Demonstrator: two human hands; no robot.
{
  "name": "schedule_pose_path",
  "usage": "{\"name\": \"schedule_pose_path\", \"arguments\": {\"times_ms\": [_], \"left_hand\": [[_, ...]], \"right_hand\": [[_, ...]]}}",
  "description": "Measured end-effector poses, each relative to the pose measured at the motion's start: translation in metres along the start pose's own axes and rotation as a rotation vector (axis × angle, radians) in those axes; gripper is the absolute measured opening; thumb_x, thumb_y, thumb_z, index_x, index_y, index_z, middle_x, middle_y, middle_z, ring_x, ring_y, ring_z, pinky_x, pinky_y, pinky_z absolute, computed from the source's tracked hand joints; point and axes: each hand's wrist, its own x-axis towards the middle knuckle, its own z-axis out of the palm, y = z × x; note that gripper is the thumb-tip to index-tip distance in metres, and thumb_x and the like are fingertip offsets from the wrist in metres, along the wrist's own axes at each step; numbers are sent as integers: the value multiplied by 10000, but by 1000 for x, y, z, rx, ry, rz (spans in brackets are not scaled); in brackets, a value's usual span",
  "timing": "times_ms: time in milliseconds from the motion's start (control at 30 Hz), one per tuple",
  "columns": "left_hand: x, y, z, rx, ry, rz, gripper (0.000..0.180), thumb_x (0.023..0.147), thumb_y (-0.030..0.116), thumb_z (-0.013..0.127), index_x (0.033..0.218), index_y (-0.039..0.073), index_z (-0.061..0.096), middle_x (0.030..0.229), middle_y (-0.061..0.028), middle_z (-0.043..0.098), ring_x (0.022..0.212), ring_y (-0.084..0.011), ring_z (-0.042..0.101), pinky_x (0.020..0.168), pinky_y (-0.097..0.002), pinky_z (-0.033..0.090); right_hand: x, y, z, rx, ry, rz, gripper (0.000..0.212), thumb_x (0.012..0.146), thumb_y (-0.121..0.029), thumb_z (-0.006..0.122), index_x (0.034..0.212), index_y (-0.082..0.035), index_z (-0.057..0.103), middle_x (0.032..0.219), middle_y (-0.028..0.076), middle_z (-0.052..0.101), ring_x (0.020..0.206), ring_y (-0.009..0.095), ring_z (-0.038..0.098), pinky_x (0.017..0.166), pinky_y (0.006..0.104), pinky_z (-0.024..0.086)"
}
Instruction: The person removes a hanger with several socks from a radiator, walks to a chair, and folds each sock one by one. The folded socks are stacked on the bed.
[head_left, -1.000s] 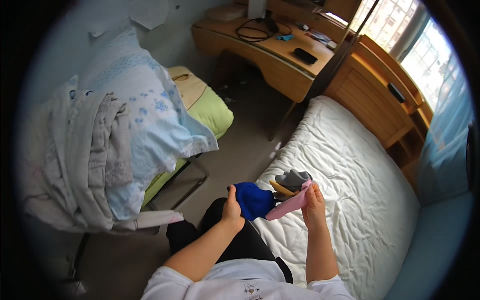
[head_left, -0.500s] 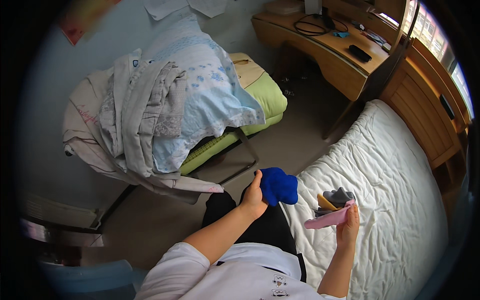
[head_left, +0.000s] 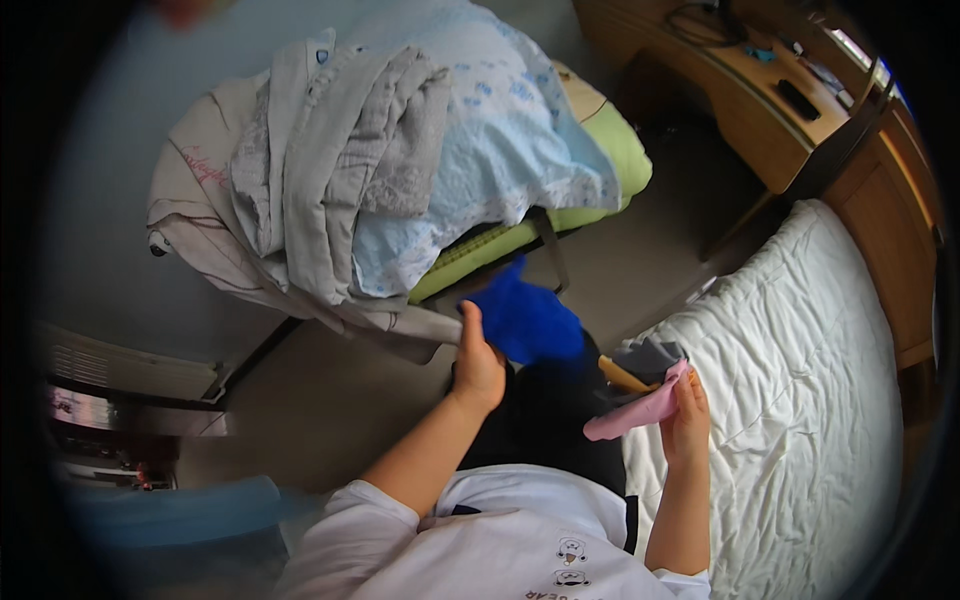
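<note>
My left hand [head_left: 480, 372] is closed on the near left side of a soft, bright blue cloth [head_left: 530, 318], thumb on top. The cloth sticks out to the right over my dark trousers, its edges blurred. To the right, my right hand [head_left: 687, 418] pinches a small bunch of fabric pieces that look like socks: a pink one [head_left: 635, 412] in front, a grey one [head_left: 650, 356] behind and a yellow one [head_left: 622, 375] between them. The two hands are apart. Where the blue cloth folds into my left palm is hidden.
A white quilted bed [head_left: 790, 400] lies to my right, with a wooden headboard [head_left: 880, 210] beyond. Ahead on the left, a pile holds grey clothes [head_left: 340, 190], a blue-and-white pillow [head_left: 500, 150] and green bedding [head_left: 630, 165]. A wooden desk [head_left: 740, 110] stands at the far right.
The blue cloth has gone from a compact bundle to a looser, more spread shape, one corner sticking up. My right hand keeps its bunch. The whole view has shifted.
</note>
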Motion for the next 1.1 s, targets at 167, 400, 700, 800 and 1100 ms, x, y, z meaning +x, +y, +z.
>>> {"name": "schedule_pose_path", "arguments": {"times_ms": [167, 400, 700, 800, 1100], "left_hand": [[13, 40, -42, 237, 435, 295, 574, 890, 497, 352, 1240, 43, 370, 1217, -82, 445, 1118, -204, 424, 951, -323, 310], [92, 34, -107, 1181, 490, 649, 454, 907, 346, 360, 1101, -47, 477, 1096, -221, 527, 989, -338, 507, 850, -363, 384], [117, 20, -72, 1844, 311, 867, 383, 883, 342, 395, 1012, 16, 550, 991, -173, 587, 954, -332, 525, 853, -408, 367], [136, 5, -45, 1905, 151, 911, 334, 874, 325, 403, 1052, 77, 538, 1017, -128, 575, 988, -289, 507, 890, -415, 327], [174, -25, 13, 1945, -7, 1039, 310, 834, 346, 475, 1021, 109, 543, 1019, -85, 552, 979, -282, 499, 836, -439, 365]], "right_hand": [[6, 17, 7, 13, -1, 45, 175, 896, -207, 482, 1027, -94, 508, 899, -33, 535, 822, 65, 508, 752, 227, 408], [16, 16, 18, 7, -28, 92, 158, 903, -221, 470, 990, -100, 523, 883, -38, 535, 820, 60, 499, 747, 223, 401], [25, 20, 1, 44, 120, 79, 169, 899, -232, 476, 993, -98, 515, 895, -36, 530, 832, 61, 494, 762, 226, 394], [31, 20, -5, 25, 91, 79, 179, 894, -222, 486, 1016, -94, 516, 920, -31, 536, 860, 67, 497, 775, 230, 395], [27, 4, 13, 37, 208, -28, 129, 896, -214, 487, 951, -103, 525, 876, -27, 539, 793, 58, 508, 725, 212, 417]]}}
